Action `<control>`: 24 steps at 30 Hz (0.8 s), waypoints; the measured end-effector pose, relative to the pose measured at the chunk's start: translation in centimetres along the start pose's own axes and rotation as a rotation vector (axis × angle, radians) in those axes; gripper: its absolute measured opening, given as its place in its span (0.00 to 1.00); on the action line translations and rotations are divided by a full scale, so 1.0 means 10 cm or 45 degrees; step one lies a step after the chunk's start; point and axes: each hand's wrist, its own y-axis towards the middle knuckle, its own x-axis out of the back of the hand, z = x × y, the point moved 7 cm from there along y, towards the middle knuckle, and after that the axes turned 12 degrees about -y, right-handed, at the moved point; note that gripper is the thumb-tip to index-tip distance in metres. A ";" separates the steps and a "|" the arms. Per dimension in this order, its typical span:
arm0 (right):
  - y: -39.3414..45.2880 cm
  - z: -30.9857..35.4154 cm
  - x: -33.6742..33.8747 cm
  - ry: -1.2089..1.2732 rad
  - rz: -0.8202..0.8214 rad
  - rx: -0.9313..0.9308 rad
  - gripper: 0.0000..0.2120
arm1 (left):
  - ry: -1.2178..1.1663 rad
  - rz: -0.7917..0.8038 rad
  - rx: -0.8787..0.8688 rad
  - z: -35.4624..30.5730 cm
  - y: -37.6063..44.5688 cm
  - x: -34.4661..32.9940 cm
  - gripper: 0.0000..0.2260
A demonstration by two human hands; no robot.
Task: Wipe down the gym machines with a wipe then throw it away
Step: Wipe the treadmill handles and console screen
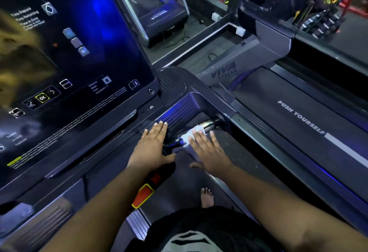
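I stand on a treadmill and face its dark console [75,56] with a large touch screen. A white wipe [190,135] lies over the chrome handlebar [209,125] at the console's right end. My right hand [207,150] presses flat on the wipe, fingers straight and spread. My left hand [153,146] rests flat on the console's lower edge, just left of the bar, fingers straight and thumb out to the right. Part of the wipe is hidden under my right fingers.
A red and yellow safety clip [144,194] sits below my left wrist. My bare foot [207,198] stands on the belt. A second treadmill [298,116] marked PUSH YOURSELF lies to the right. Another machine [159,14] and cables are behind the console.
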 end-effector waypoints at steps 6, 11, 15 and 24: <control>0.18 0.03 0.15 0.240 -0.028 -0.308 0.49 | 0.028 0.011 0.003 0.03 0.00 -0.04 0.51; 0.41 -0.31 0.34 0.133 0.004 -0.166 0.32 | 0.073 0.008 0.006 0.05 0.02 -0.03 0.49; 0.36 -0.58 0.49 0.263 0.178 -0.005 0.29 | 0.225 0.021 -0.002 -0.02 -0.03 0.01 0.45; 0.09 -1.55 0.95 0.609 -0.506 -0.360 0.24 | 0.261 0.195 -0.173 -0.74 0.59 -0.35 0.46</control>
